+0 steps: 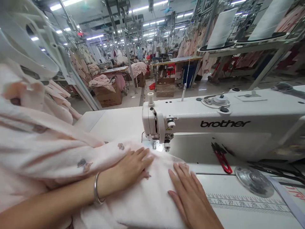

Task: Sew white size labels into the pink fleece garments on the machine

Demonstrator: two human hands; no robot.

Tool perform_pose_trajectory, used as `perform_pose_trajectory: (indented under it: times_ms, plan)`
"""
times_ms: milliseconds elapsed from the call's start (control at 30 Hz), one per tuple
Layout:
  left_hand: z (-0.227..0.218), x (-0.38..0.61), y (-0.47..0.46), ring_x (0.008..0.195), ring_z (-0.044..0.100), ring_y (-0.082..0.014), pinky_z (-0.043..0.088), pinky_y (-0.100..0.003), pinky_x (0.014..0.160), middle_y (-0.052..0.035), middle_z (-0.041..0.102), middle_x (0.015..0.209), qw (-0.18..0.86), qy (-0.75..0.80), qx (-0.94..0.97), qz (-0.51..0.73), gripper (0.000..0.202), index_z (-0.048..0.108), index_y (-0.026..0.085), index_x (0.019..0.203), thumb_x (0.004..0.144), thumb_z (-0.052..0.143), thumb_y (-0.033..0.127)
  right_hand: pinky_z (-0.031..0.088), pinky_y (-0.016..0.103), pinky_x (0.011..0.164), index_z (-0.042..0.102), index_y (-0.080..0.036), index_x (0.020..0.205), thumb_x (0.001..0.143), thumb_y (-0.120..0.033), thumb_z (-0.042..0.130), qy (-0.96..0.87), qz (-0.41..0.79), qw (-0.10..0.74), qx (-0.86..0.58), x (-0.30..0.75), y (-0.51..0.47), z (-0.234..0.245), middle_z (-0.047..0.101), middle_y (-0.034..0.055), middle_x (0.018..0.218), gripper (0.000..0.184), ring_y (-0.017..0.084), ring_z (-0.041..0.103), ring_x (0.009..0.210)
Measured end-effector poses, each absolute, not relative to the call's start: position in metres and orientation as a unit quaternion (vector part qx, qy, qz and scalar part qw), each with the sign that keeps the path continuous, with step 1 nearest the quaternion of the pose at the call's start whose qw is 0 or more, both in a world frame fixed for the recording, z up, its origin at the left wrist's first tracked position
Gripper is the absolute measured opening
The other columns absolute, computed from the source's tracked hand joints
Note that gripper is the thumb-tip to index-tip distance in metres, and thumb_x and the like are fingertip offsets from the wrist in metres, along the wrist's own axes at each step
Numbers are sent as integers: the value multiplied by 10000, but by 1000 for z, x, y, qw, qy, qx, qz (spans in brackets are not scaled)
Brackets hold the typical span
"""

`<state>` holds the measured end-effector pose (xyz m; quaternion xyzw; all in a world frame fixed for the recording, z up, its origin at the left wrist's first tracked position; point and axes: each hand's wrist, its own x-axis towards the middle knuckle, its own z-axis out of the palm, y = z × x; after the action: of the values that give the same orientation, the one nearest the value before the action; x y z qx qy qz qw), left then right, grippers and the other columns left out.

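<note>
Cloth: pale pink with small printed motifs, the fabric (pixel 78 152) is heaped at the left and spreads across the table (pixel 114 124) up to the needle area (pixel 156 144) of the sewing machine (pixel 214 109).
Left hand: the hand (pixel 130 167) lies on the cloth just short of the needle, fingers pressing and not gripping (a metal bangle (pixel 96 189) circles the wrist).
Right hand: this hand (pixel 188 190) rests palm down near the cloth's right edge, fingers a little spread and holding nothing.
Needle: the fabric reaches the foot, but whether it lies beneath it I cannot tell.
Step in hand: it looks like smoothing and lining up the cloth for stitching, both hands steadying it.
Next move: it would seem to call for light, even guidance from both hands, with the edge kept straight and the left fingertips clear of the needle.
Right of the cloth: red-handled snips (pixel 222 160) and a clear disc (pixel 254 181) lie near a printed ruler scale (pixel 238 202), apart from both hands.
</note>
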<state>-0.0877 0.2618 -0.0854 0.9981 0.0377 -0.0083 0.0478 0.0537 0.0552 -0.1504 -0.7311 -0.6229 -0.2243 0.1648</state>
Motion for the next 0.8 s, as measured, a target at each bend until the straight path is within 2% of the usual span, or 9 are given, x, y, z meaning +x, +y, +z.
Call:
perform_pose_trajectory:
  times_ms: [100, 200, 300, 367, 433, 467, 567, 700, 800]
  plan:
    - [-107, -94, 277, 1371, 291, -354, 371, -543, 1032, -119, 292, 1506, -1, 84, 996, -15, 561, 301, 245, 1435, 934, 417, 471, 415, 503, 959, 415, -108, 1364, 959, -380, 376, -624, -232, 115, -738, 67, 88, -160, 455, 152, 1383, 490, 312, 408, 1282]
    - [-113, -82, 306, 1356, 290, -407, 394, -593, 968, -145, 314, 1490, 2, 167, 986, -8, 524, 329, 227, 1418, 950, 371, 459, 461, 543, 892, 598, -197, 1182, 909, -238, 412, -604, -190, 47, -773, 102, 131, -145, 583, 133, 1245, 333, 327, 497, 1197]
    - [-107, -59, 326, 1277, 383, -444, 389, -636, 904, -265, 382, 1395, 11, 231, 973, 10, 397, 457, 90, 1285, 971, 312, 284, 492, 546, 835, 696, -183, 855, 806, -88, 442, -584, -176, 30, -792, 118, 157, -125, 680, 148, 977, 276, 322, 616, 970]
    - [-104, -46, 327, 1211, 474, -358, 402, -560, 938, -233, 464, 1315, 24, 204, 979, 15, 326, 523, 100, 1174, 953, 293, 166, 532, 478, 766, 694, -159, 760, 720, -18, 453, -602, -173, 27, -779, 101, 153, -120, 685, 152, 844, 282, 302, 637, 858]
    - [-105, -38, 321, 1137, 525, -266, 428, -451, 951, -137, 530, 1245, 48, 151, 987, 11, 261, 555, 174, 1107, 943, 352, 179, 551, 411, 725, 700, -122, 820, 670, -1, 470, -633, -182, 43, -751, 68, 137, -126, 688, 159, 870, 300, 289, 643, 843]
    - [-107, -36, 316, 1125, 525, -255, 427, -441, 952, -111, 543, 1221, 58, 133, 989, 12, 227, 560, 196, 1088, 942, 388, 222, 544, 389, 812, 688, -99, 967, 699, -20, 473, -639, -199, 67, -740, 49, 127, -132, 670, 162, 1037, 353, 289, 622, 979]
    - [-116, -35, 305, 1182, 466, -323, 337, -576, 990, -140, 551, 1177, 66, 140, 988, 28, 247, 569, 165, 1037, 952, 396, 320, 505, 377, 920, 625, -85, 1113, 828, -164, 517, -671, -243, 162, -681, 13, 101, -158, 602, 157, 1211, 315, 302, 549, 1143]
    - [-123, -33, 303, 1221, 437, -338, 230, -649, 1027, -154, 571, 1137, 79, 165, 982, 44, 270, 579, 145, 946, 963, 349, 285, 461, 439, 968, 562, -118, 1215, 856, -202, 523, -677, -235, 141, -683, 21, 92, -181, 524, 126, 1324, 370, 300, 454, 1254]
    - [-125, -32, 300, 1243, 425, -343, 192, -670, 1045, -163, 576, 1158, 99, 180, 977, 60, 248, 585, 142, 956, 952, 368, 262, 452, 437, 961, 569, -162, 1195, 861, -195, 500, -679, -252, 148, -673, 32, 96, -186, 525, 81, 1328, 342, 265, 469, 1247]
